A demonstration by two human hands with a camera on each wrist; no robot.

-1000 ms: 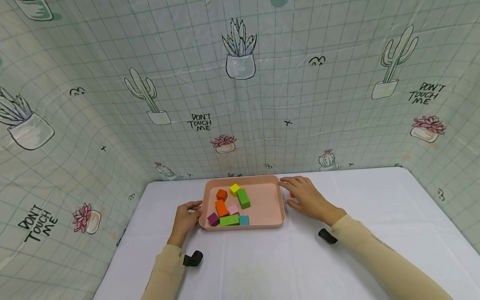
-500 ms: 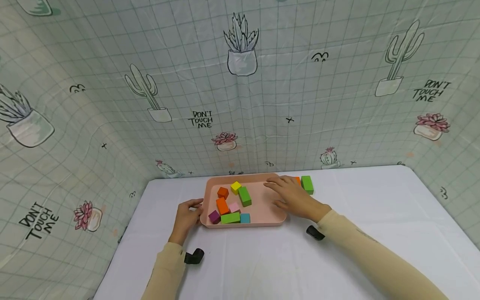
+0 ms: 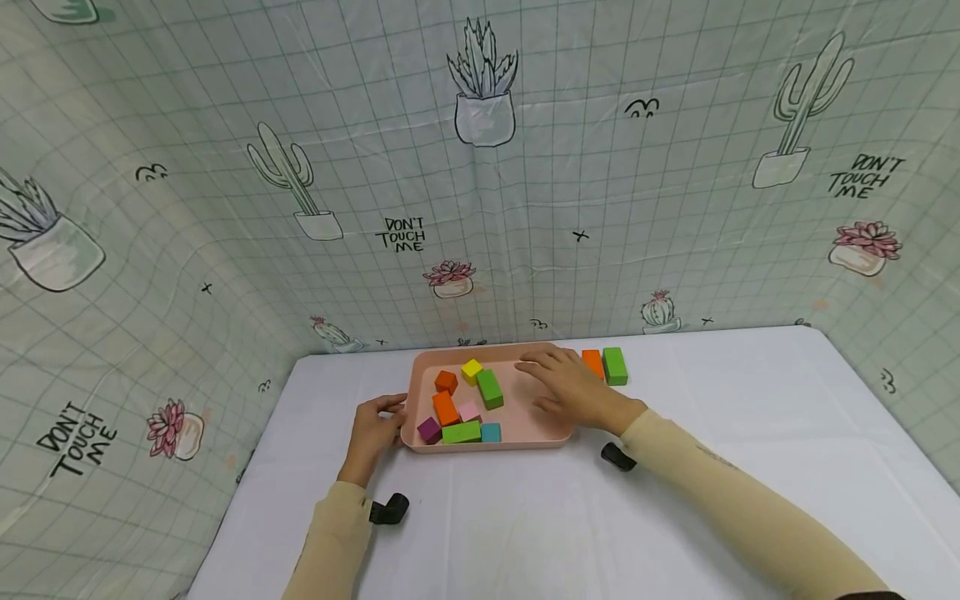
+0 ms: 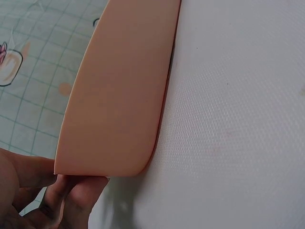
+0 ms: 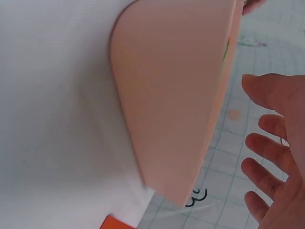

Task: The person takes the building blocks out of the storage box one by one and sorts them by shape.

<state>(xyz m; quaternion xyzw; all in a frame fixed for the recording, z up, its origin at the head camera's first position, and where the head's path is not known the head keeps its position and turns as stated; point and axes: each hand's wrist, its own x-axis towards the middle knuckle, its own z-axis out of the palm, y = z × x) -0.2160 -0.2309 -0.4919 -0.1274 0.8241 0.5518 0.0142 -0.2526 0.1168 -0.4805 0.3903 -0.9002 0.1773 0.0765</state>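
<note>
Pink, the tray (image 3: 517,427) is touched at its left edge by the left hand (image 3: 373,427), though whether it is pinched there cannot be told. Over the right half, the right hand (image 3: 573,389) is held with fingers apart and nothing gripped. Left of its fingertips, mid-tray beside the yellow block (image 3: 472,371), the green block (image 3: 490,389) is set with its long axis toward the far edge, slightly aslant, nearer the right hand than the left.

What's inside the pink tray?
In the pink tray: two orange blocks, two green blocks, a yellow block, pink block, purple block, blue block. The right hand covers part of its right end; anything beneath is hidden.
</note>
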